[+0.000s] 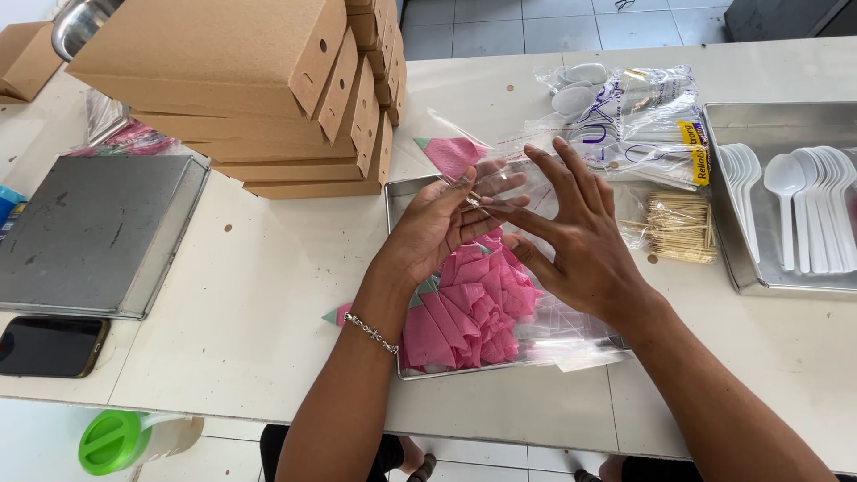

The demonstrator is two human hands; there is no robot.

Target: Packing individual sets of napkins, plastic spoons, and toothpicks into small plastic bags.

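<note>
1. Left hand [439,225]: raised over the metal tray [393,192], thumb and fingertips pinched together on the edge of a clear plastic sleeve [500,174]; a chain bracelet [370,332] sits on the wrist
2. Right hand [571,234]: fingers spread and extended, palm laid against the same clear sleeve from the other side; not closed round it, only pressing flat
3. Clear plastic sleeve: held in the air between the two hands, above the far end of the tray; a folded pink napkin [453,153] shows inside its upper left corner
4. Tray contents: a heap of folded pink napkins [469,308] on the near left part, loose clear sleeves [571,335] on the near right part
5. Right of the tray: a bundle of toothpicks [680,228] in a clear bag, then a second metal tray [728,241] holding white plastic spoons [803,210]
6. Behind the hands: a printed bag of packed spoons [638,116]
7. Left of the tray: a stack of brown cardboard boxes [259,89], a flat grey metal lid [89,232], and a dark phone [49,345] near the table's edge
</note>
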